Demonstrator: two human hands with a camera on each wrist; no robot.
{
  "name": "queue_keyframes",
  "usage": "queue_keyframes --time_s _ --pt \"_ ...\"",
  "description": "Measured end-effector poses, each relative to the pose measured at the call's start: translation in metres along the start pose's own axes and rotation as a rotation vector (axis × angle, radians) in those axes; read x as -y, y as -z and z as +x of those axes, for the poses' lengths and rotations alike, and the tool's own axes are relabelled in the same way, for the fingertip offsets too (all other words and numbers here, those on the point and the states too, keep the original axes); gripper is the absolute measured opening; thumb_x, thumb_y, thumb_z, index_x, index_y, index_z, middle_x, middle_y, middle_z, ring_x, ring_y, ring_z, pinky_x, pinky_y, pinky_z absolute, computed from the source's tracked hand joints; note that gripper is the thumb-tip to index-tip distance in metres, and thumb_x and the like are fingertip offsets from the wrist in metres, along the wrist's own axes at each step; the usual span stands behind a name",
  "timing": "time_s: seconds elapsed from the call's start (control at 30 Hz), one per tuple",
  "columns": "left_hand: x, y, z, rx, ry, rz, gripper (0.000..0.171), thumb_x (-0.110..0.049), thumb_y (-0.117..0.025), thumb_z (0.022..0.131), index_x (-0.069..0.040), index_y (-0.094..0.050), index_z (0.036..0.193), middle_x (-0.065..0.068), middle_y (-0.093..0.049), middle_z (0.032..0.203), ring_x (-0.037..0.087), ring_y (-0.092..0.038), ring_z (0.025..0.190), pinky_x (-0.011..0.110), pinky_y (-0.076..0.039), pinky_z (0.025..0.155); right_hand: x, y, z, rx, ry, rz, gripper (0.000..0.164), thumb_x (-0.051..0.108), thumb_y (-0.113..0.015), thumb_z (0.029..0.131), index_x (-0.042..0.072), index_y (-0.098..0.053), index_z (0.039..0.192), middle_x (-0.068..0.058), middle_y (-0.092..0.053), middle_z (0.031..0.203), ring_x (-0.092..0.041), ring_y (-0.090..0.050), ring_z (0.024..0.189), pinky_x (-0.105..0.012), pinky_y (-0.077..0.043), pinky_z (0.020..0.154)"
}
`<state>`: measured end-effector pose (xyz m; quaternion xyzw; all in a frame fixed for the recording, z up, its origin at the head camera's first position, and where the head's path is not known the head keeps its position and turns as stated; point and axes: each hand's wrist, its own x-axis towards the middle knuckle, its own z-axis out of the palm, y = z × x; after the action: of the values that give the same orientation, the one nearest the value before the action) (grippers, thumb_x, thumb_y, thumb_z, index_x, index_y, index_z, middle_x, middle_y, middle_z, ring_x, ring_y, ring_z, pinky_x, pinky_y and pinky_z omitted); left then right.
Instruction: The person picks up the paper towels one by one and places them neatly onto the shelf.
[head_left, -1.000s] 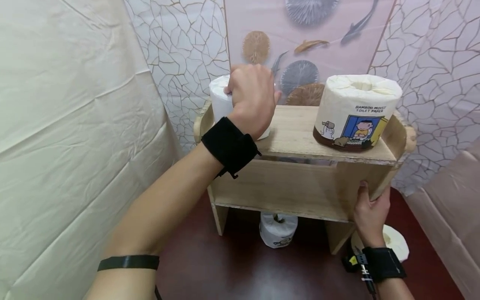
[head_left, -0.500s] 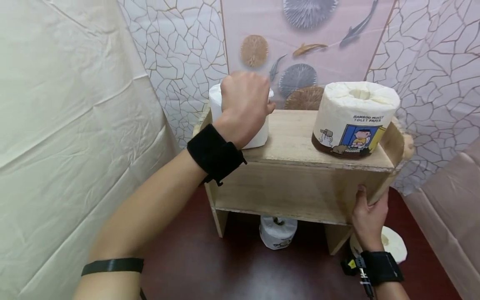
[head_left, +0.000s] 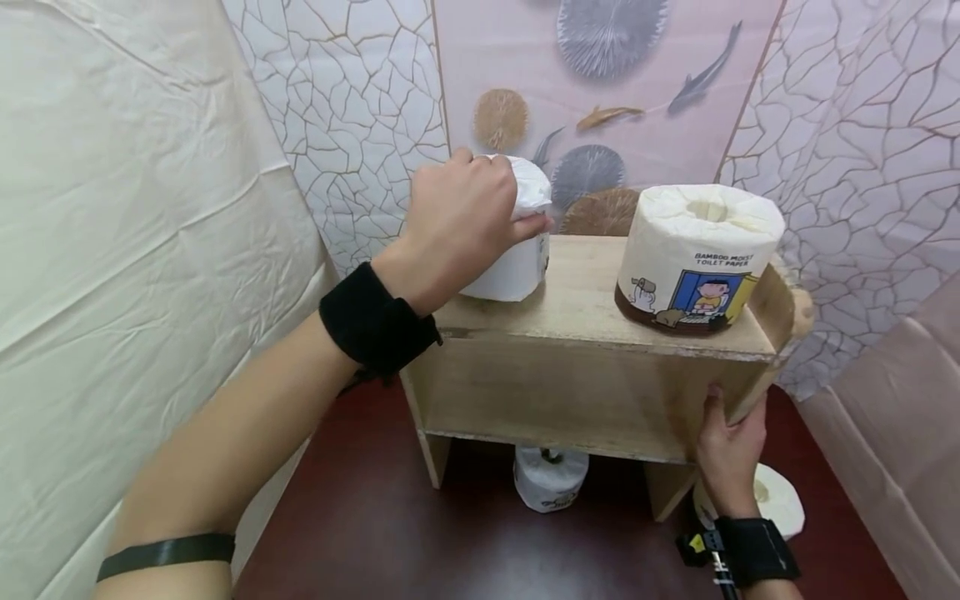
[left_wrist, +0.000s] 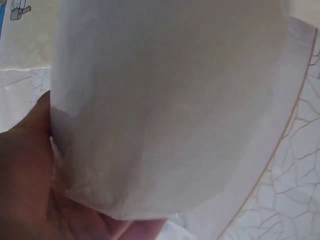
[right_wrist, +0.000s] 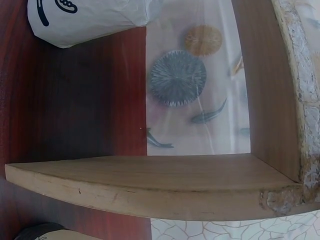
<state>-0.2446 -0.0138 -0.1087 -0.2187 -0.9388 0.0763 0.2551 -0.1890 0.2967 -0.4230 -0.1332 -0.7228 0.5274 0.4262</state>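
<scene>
Atop the wooden shelf (head_left: 577,287), toward its left end, stands a white roll (head_left: 517,267) — fingers of the left hand (head_left: 459,223) grasping it; fingers of the right hand (head_left: 729,460) clasp the shelf's right side.

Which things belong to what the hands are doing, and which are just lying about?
Apparently in use: white roll, gripped by left hand; wooden shelf, gripped by right hand.

Apparently idle: printed roll on top; roll beneath shelf; roll near right wrist.

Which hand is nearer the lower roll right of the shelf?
Right. Right hand grips the side panel close above that roll; left hand holds another roll atop the shelf, opposite end.
</scene>
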Motion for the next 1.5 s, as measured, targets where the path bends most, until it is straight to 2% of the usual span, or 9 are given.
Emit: queue_keyframes --time_s 0.23,0.43,0.6,0.7,0.87,1.07,1.23,1.37,1.5 --pt "0.016 -0.011 -0.012 -0.041 -0.085 -0.086 0.069 -0.073 -0.065 0.094 -0.004 -0.068 0.105 0.008 -0.072 0.098 0.026 -0.066 0.089 0.044 -0.058 0.066 -0.001 -0.004 -0.007 0.023 0.001 0.01 0.046 0.019 -0.058 0.106 0.005 -0.052 0.15 0.02 -0.056 0.112 -0.004 -0.054 0.104 -0.019 -0.038 0.091" --pt "0.03 -0.019 -0.009 -0.065 -0.266 -0.243 0.063 -0.061 -0.074 0.094 -0.002 -0.067 0.115 0.01 -0.073 0.107 0.027 -0.064 0.099 0.042 -0.052 0.088 0.001 -0.002 -0.003 0.004 0.003 0.028 0.043 0.018 -0.06 0.105 0.008 -0.056 0.146 0.018 -0.057 0.112 -0.005 -0.054 0.105 -0.02 -0.039 0.093" --pt "0.043 -0.03 -0.005 -0.111 -0.415 -0.267 0.067 -0.063 -0.074 0.091 -0.004 -0.068 0.121 0.01 -0.074 0.116 0.029 -0.065 0.113 0.045 -0.045 0.102 0.003 0.002 -0.002 0.001 0.0 0.023 0.045 0.02 -0.06 0.105 0.011 -0.055 0.148 0.019 -0.056 0.113 -0.005 -0.054 0.106 -0.02 -0.039 0.093" --pt "0.051 -0.035 0.0 -0.09 -0.462 -0.331 0.066 -0.061 -0.077 0.09 -0.005 -0.068 0.124 0.009 -0.073 0.126 0.027 -0.062 0.122 0.045 -0.041 0.107 0.004 0.004 -0.002 0.005 0.005 0.022 0.047 0.021 -0.059 0.105 0.015 -0.054 0.151 0.019 -0.055 0.115 -0.005 -0.054 0.107 -0.021 -0.039 0.093" --pt "0.065 -0.038 0.007 -0.011 -0.493 -0.471 0.062 -0.053 -0.082 0.088 -0.007 -0.068 0.128 0.006 -0.07 0.133 0.024 -0.056 0.129 0.042 -0.032 0.114 0.005 0.002 -0.004 0.019 0.009 0.022 0.048 0.022 -0.057 0.106 0.02 -0.052 0.154 0.018 -0.054 0.117 -0.007 -0.054 0.109 -0.022 -0.039 0.093" --pt "0.076 -0.04 0.009 -0.014 -0.56 -0.455 0.065 -0.05 -0.08 0.091 -0.006 -0.065 0.136 0.008 -0.067 0.139 0.026 -0.052 0.136 0.041 -0.024 0.122 0.007 -0.002 0.001 0.007 0.024 0.035 0.046 0.023 -0.059 0.105 0.021 -0.054 0.151 0.017 -0.056 0.117 -0.009 -0.055 0.11 -0.022 -0.04 0.095" --pt "0.075 -0.043 0.006 0.001 -0.545 -0.476 0.071 -0.051 -0.075 0.097 -0.006 -0.058 0.149 0.01 -0.06 0.148 0.026 -0.045 0.144 0.043 -0.028 0.123 0.008 -0.002 0.001 0.008 0.025 0.043 0.046 0.022 -0.058 0.105 0.02 -0.054 0.151 0.018 -0.056 0.117 -0.009 -0.055 0.112 -0.022 -0.04 0.096" --pt "0.073 -0.048 0.003 -0.04 -0.536 -0.501 0.078 -0.056 -0.07 0.099 -0.005 -0.05 0.154 0.01 -0.059 0.148 0.025 -0.046 0.143 0.042 -0.033 0.121 0.005 -0.002 0.0 0.005 0.011 0.044 0.046 0.021 -0.058 0.105 0.018 -0.054 0.151 0.018 -0.056 0.116 -0.007 -0.055 0.111 -0.022 -0.04 0.096" --pt "0.069 -0.044 0.001 -0.09 -0.447 -0.519 0.087 -0.06 -0.069 0.097 -0.006 -0.041 0.159 0.008 -0.059 0.147 0.024 -0.05 0.141 0.042 -0.038 0.118 0.004 -0.002 -0.001 0.006 0.012 0.052 0.045 0.02 -0.059 0.105 0.015 -0.055 0.15 0.018 -0.056 0.116 -0.006 -0.055 0.11 -0.021 -0.04 0.096"
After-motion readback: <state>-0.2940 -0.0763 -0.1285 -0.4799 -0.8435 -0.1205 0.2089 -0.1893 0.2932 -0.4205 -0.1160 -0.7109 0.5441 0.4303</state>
